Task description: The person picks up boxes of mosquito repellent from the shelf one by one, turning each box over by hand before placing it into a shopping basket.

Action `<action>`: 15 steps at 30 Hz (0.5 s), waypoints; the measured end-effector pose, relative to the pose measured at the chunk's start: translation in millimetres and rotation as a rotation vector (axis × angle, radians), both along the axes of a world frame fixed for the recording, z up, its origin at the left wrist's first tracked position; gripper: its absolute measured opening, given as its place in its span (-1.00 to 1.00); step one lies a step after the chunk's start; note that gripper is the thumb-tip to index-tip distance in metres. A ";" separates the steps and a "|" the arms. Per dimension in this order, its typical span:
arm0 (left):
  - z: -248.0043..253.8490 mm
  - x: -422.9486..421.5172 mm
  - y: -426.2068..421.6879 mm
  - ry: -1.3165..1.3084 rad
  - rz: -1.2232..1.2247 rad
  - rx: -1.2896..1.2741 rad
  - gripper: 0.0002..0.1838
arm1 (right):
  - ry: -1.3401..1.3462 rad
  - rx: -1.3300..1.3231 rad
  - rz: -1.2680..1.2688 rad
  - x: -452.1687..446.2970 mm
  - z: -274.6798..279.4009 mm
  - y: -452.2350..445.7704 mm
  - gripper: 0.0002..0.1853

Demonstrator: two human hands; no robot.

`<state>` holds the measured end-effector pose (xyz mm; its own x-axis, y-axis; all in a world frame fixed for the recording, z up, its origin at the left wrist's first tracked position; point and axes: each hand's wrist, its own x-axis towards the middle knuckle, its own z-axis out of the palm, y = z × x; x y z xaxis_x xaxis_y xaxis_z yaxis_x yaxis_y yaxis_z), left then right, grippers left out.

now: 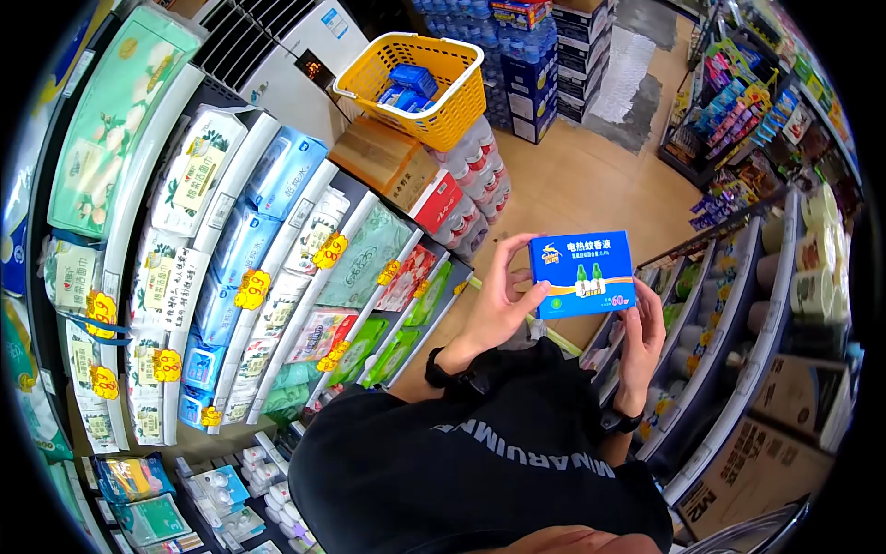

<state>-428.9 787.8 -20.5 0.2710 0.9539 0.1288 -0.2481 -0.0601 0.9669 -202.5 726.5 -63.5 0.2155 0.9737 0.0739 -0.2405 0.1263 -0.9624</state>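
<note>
A blue box of electric mosquito repellent liquid [580, 275] is held up in front of my chest, its printed front with two small bottles facing up toward me. My left hand [503, 300] grips its left edge, thumb on the front face and fingers behind. On the right side, my right hand [643, 334] holds the lower right corner, with its fingers along the edge. Both wrists wear black bands. Parts of the fingers behind the box are hidden.
A yellow basket [454, 90] with blue packages inside stands on stacked cartons [383, 162] ahead. Shelves of tissue packs [249, 235] line the left. Shelves of paper rolls [701, 342] run along the right, with large cartons [757, 475] below. A tiled aisle [572, 185] leads forward.
</note>
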 end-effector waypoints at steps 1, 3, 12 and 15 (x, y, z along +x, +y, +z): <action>-1.5 -3.5 8.2 -0.008 0.005 -0.022 -0.37 | -0.007 -0.017 0.011 -1.5 -0.3 9.4 -0.57; -5.3 -10.1 26.3 -0.029 0.026 -0.038 -0.37 | -0.040 -0.011 0.026 -8.9 -0.1 32.1 -0.57; -25.9 -58.9 125.8 -0.076 0.100 -0.033 -0.29 | -0.085 -0.057 0.133 -44.2 7.0 172.4 -0.66; -15.0 -82.2 168.8 -0.064 0.145 0.000 -0.28 | -0.104 -0.103 0.275 -64.8 24.6 235.4 -0.70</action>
<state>-511.1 956.6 -35.5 0.1219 0.9824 0.1413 -0.2975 -0.0996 0.9495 -267.2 962.0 -38.9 -0.0602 0.9980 -0.0199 -0.1513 -0.0288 -0.9881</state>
